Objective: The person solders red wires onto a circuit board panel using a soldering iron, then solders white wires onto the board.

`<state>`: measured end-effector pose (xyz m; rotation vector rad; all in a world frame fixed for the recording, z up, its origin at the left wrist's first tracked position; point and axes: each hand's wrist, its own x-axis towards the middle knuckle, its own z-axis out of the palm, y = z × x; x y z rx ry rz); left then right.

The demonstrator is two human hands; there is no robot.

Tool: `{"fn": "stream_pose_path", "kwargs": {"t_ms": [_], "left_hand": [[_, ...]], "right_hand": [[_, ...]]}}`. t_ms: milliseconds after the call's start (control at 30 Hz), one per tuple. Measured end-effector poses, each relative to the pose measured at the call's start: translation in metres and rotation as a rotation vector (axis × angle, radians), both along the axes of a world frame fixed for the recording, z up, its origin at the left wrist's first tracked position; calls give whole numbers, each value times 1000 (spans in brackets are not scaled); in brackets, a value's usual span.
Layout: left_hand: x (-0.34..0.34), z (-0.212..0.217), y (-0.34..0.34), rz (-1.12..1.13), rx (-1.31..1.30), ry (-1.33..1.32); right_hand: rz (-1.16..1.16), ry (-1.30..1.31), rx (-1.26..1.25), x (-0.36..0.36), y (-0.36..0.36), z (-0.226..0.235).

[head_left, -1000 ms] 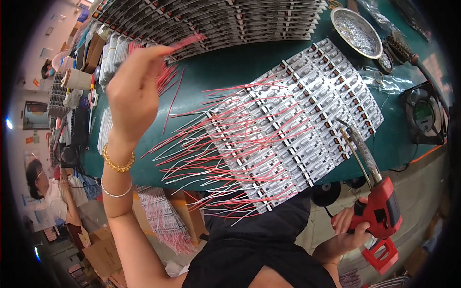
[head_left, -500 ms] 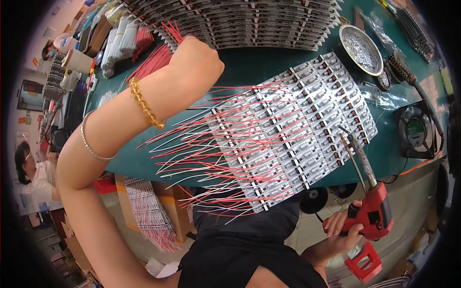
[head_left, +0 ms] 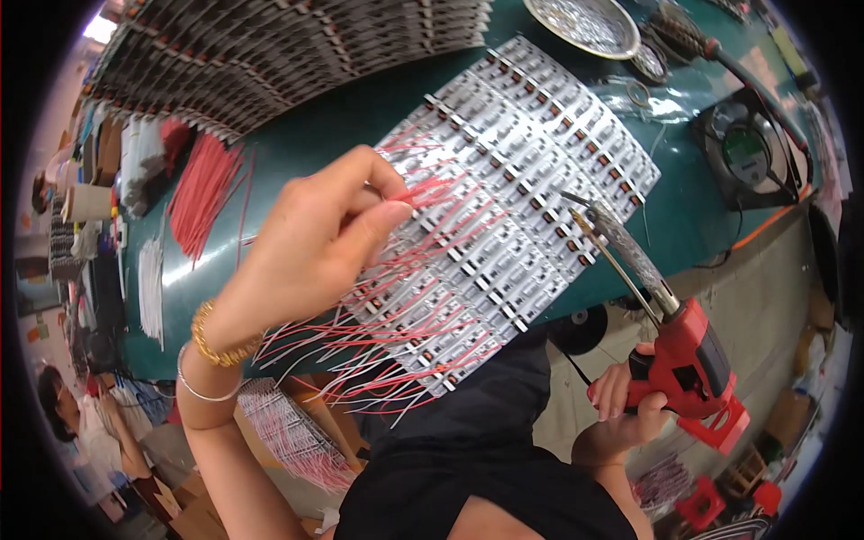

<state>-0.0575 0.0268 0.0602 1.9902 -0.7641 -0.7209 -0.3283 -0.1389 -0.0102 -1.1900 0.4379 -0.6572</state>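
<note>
My left hand [head_left: 310, 229] is closed in a pinch on a small bunch of red wires [head_left: 427, 191], their ends fanning out over the silver panel of small modules [head_left: 531, 162]. Many red and white wires [head_left: 360, 346] trail off the panel's left side, some passing beneath my left hand. In my right hand [head_left: 630, 400] is a red and black soldering gun [head_left: 691, 355], gripped by its handle. Its metal tip and thin feed tube point up and left, over the panel's right part.
Loose red wires [head_left: 205, 193] and white wires [head_left: 151, 286] lie on the green table [head_left: 297, 175] to the left. A tall stack of panels [head_left: 288, 63] stands at the back. To the right are a metal bowl [head_left: 589, 27] and a black fan [head_left: 745, 148].
My left hand has come from the red wire pile to the panel, carrying red wires. The view has shifted; my right hand still grips the soldering gun.
</note>
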Motion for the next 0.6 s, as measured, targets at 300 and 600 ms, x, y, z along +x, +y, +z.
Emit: {"fn": "stream_pose_path", "kwargs": {"t_ms": [300, 600], "left_hand": [[-37, -31, -41, -9, -17, -434], [-41, -41, -44, -41, -6, -437]], "right_hand": [[108, 85, -54, -15, -6, 1], [69, 214, 6, -26, 2, -2]]}}
